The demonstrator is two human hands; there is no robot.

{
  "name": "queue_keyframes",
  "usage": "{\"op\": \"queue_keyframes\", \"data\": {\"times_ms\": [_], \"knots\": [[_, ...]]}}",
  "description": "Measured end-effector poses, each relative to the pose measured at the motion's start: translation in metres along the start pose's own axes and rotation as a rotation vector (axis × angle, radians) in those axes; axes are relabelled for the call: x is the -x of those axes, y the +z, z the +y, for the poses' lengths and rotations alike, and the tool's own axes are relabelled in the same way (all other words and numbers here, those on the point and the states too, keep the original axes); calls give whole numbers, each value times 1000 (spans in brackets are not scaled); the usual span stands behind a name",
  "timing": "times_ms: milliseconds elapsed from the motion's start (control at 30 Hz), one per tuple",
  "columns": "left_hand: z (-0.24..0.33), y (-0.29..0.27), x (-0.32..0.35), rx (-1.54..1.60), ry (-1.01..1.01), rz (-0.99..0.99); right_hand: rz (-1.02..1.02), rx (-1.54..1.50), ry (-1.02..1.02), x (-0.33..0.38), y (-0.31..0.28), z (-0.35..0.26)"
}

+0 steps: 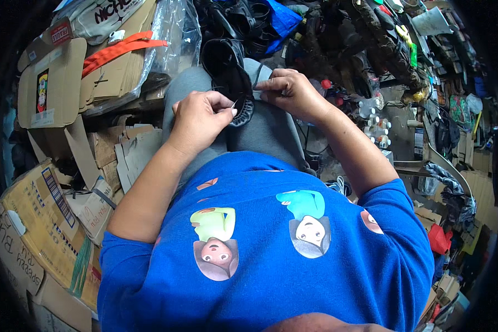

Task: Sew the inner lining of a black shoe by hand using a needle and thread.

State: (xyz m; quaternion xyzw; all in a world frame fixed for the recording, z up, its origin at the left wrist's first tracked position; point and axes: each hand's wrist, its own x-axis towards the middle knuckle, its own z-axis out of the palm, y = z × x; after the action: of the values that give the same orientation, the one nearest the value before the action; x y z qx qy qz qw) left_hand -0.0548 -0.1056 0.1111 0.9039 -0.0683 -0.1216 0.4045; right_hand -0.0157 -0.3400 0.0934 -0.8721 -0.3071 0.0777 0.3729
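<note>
A black shoe rests across my lap between my knees, its opening facing up and its toe toward me. Light stitches or gathers run around the toe end. At the toe's left side my left hand is closed in a pinch, with a thin pale needle between thumb and forefinger. My right hand is on the shoe's right side, its fingers bent and drawn together. A thin dark thread shows by its fingertips and curves above my knee. The shoe's sole is hidden.
Flattened cardboard boxes and a taped yellow carton crowd my left, with an orange strap on top. Black shoes lie beyond my knees. Small bottles stand at right beside a cluttered rack.
</note>
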Motion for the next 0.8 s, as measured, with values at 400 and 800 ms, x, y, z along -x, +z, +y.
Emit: {"op": "queue_keyframes", "data": {"times_ms": [400, 800], "knots": [[-31, 2, -34, 25, 276, 60, -138, -312, 215, -7, 5, 25], [-39, 6, -20, -125, 382, 102, -143, -296, 219, -10, -1, 22]]}}
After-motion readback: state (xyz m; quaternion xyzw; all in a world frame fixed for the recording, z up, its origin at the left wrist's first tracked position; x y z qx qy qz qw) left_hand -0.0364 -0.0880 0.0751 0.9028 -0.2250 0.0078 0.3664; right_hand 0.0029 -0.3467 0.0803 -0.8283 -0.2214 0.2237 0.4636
